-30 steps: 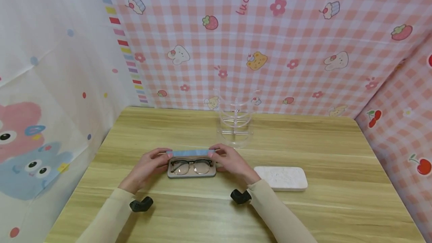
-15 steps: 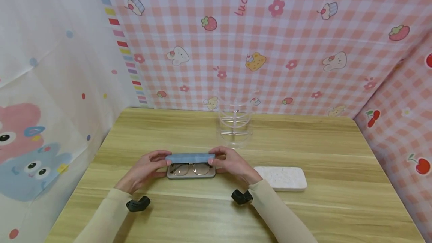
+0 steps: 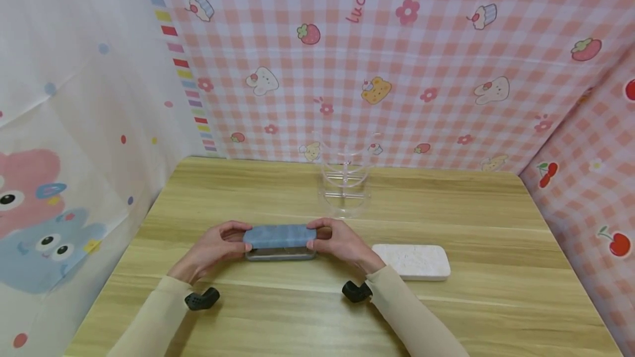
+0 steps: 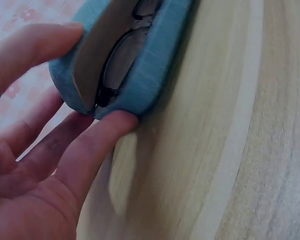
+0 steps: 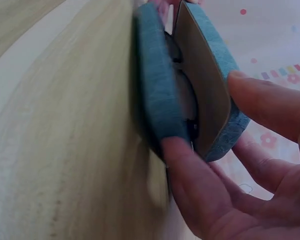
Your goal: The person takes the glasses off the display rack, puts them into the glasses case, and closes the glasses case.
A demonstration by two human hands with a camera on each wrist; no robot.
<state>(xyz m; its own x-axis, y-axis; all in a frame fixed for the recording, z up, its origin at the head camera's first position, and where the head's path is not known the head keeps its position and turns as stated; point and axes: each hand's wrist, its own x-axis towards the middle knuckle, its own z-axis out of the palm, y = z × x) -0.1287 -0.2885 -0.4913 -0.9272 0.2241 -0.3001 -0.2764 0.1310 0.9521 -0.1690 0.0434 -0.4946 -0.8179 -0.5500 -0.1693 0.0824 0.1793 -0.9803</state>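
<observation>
A blue glasses case [image 3: 280, 236] sits on the table, its lid tilted partly down over the base. Inside lie dark-rimmed glasses [image 4: 124, 59], seen through the gap in both wrist views and mostly covered by the lid in the head view. My left hand [image 3: 214, 247] holds the case at its left end, thumb on the lid's edge and a fingertip at the base. At the right end my right hand [image 3: 343, 242] grips it in the same way, thumb on the lid [image 5: 229, 107] and a finger against the base.
A white speckled case [image 3: 415, 262] lies on the wooden table [image 3: 476, 313], just right of my right wrist. Behind the blue case stands a clear tiered stand [image 3: 345, 186]. A pink checked cloth [image 3: 397, 59] hangs along the table's back edge.
The blue lid has swung down toward me, from nearly upright to partly over the base, hiding the glasses from the head view. Both hands have moved with it and kept their hold.
</observation>
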